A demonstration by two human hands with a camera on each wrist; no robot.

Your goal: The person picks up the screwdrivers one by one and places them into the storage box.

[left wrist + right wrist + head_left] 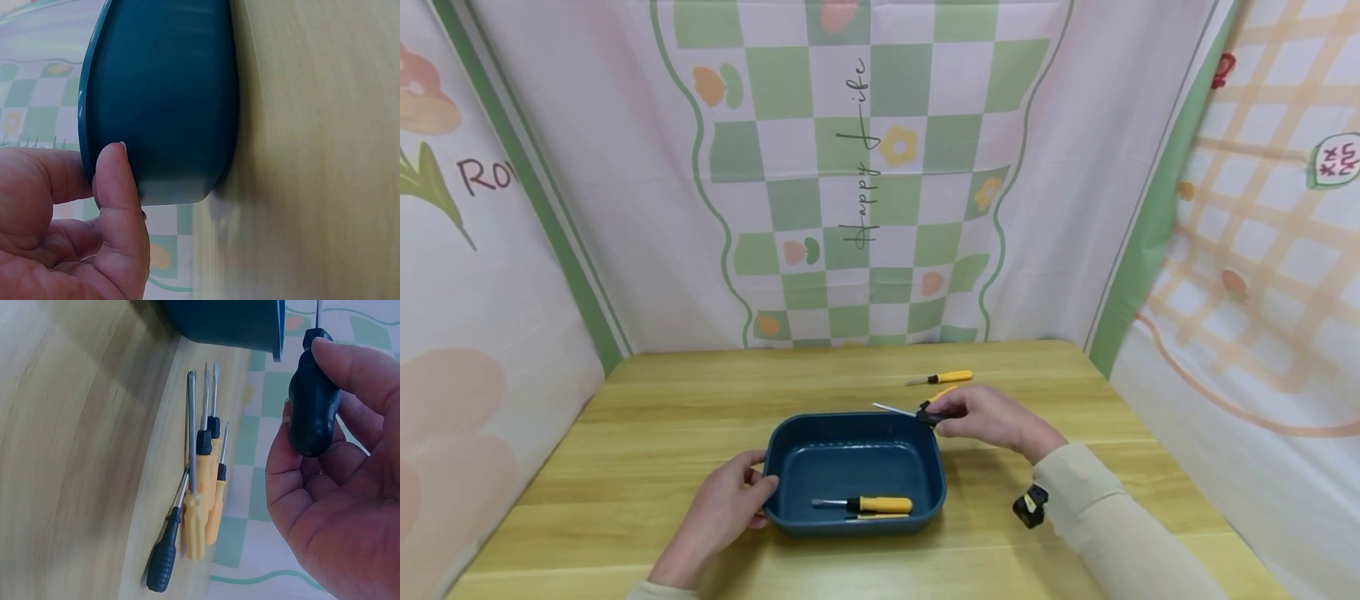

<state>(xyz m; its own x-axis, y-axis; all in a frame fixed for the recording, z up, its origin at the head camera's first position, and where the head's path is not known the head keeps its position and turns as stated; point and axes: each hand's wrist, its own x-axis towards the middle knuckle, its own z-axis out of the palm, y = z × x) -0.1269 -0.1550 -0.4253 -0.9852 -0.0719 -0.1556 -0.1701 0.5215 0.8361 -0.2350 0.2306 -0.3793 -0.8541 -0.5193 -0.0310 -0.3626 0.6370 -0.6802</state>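
Note:
A dark blue rectangular box [853, 425] stands on the table, and my left hand [726, 508] pinches its left rim between thumb and fingers. The left wrist view shows this hand [106, 231] at the corner of the box wall [162, 106]. My right hand [988, 421] holds a black-handled screwdriver [312, 406] above the box's far right corner, its shaft pointing left in the head view. Inside the box, near its front wall, lies a yellow-handled screwdriver [883, 505]. A thinner yellow piece [883, 517] beside it is partly hidden by the wall.
Several yellow-handled screwdrivers [195, 525] and one with a black handle [162, 559] lie on the table right of the box. One yellow screwdriver [953, 377] shows behind my right hand. A small black device [1030, 506] sits at the right wrist. Printed cloth [805, 292] hangs behind the table.

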